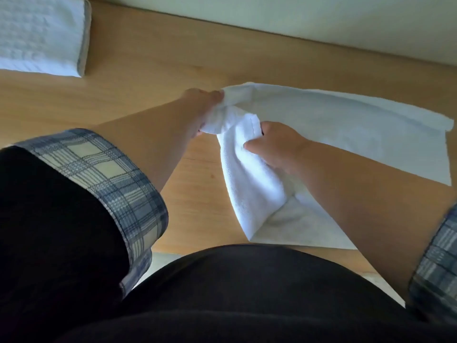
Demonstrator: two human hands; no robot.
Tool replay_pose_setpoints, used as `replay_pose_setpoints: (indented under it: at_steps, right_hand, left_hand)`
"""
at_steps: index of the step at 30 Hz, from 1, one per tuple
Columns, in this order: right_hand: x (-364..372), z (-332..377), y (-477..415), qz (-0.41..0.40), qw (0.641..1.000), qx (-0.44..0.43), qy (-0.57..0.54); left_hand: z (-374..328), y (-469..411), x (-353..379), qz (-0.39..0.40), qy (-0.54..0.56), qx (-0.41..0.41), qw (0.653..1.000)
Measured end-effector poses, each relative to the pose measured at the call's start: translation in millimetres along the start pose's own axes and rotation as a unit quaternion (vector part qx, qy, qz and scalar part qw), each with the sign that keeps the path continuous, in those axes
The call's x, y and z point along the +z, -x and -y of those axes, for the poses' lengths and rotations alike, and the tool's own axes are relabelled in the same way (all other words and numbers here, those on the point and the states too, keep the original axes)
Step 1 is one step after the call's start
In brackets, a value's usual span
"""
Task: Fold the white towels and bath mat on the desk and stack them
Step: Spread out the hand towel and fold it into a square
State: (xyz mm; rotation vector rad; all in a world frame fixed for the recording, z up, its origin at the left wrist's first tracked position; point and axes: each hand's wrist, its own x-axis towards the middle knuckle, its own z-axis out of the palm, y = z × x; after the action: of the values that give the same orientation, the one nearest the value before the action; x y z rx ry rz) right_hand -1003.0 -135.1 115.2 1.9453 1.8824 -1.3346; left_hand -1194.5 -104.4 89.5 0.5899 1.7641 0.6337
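A white towel (346,134) lies spread over the right half of the wooden desk (153,58), its left edge lifted and bunched. My left hand (202,105) grips the far left corner of that towel. My right hand (274,147) pinches the bunched edge a little nearer to me, thumb on top of the cloth. The fingers of both hands are partly hidden in the folds. A folded white towel stack (42,33) sits at the desk's far left corner.
A pale wall (321,18) runs along the back edge of the desk. Bare desk surface lies between the folded stack and the spread towel. My dark top and plaid cuffs fill the bottom of the view.
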Motion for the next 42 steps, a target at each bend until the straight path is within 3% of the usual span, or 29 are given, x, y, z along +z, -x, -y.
replay_pose_setpoints:
  at_steps: [7, 11, 14, 16, 18, 19, 21, 23, 24, 26, 28, 31, 33, 37, 40, 42]
  right_hand:
    - [34.5, 51.2, 29.2, 0.076, 0.994, -0.076, -0.004]
    - [71.5, 74.6, 30.5, 0.148, 0.974, -0.036, -0.169]
    - [95.6, 83.2, 35.4, 0.241, 0.920, 0.036, -0.306]
    - [104.1, 79.1, 36.5, 0.277, 0.904, 0.050, -0.323]
    - [104.0, 71.9, 33.7, 0.236, 0.916, 0.055, -0.320]
    - [101.7, 66.9, 31.0, 0.178, 0.937, 0.045, -0.297]
    - [90.9, 51.7, 20.9, 0.009, 0.987, -0.026, -0.159]
    - [78.1, 30.8, 9.3, -0.124, 0.987, -0.102, 0.010]
    - [72.6, 19.3, 2.0, -0.153, 0.979, -0.107, 0.079]
    - [63.4, 0.4, -10.2, -0.136, 0.975, -0.052, 0.168]
    - [57.9, -12.4, -21.0, -0.096, 0.976, -0.014, 0.195]
    - [49.1, -18.0, -32.1, -0.151, 0.974, -0.062, 0.157]
    - [43.5, -16.6, -35.4, -0.209, 0.968, -0.093, 0.103]
    - [26.0, -18.4, -51.1, -0.241, 0.958, -0.087, 0.128]
    - [5.1, -23.0, -71.8, -0.231, 0.962, -0.043, 0.135]
    - [-8.9, -28.0, -85.2, -0.238, 0.960, -0.001, 0.146]
  left_hand:
    - [-52.0, -30.3, -24.8, -0.032, -0.119, 0.147, 0.982]
    - [-56.8, -29.7, -46.4, -0.037, -0.170, 0.204, 0.963]
    - [-35.9, -15.7, -57.8, -0.079, -0.307, 0.260, 0.912]
    - [-8.9, 0.1, -58.9, -0.045, -0.348, 0.286, 0.892]
    - [21.9, 21.1, -57.6, 0.025, -0.350, 0.288, 0.891]
    - [39.0, 31.8, -56.8, 0.048, -0.355, 0.279, 0.891]
    - [72.5, 52.5, -54.2, 0.064, -0.386, 0.274, 0.879]
    - [102.6, 70.8, -50.8, 0.077, -0.454, 0.289, 0.839]
    - [115.1, 78.3, -50.4, 0.080, -0.492, 0.299, 0.813]
    - [133.7, 86.6, -52.7, 0.069, -0.546, 0.318, 0.772]
    - [139.3, 87.1, -53.4, 0.050, -0.562, 0.307, 0.767]
    - [118.5, 78.6, -43.6, 0.024, -0.589, 0.278, 0.758]
    - [90.2, 61.3, -38.0, 0.005, -0.572, 0.283, 0.770]
    - [27.2, 2.8, -38.1, -0.082, -0.444, 0.307, 0.838]
    - [9.6, -29.3, -30.3, -0.040, -0.463, 0.322, 0.825]
    - [10.2, -43.9, -27.5, -0.012, -0.540, 0.269, 0.797]
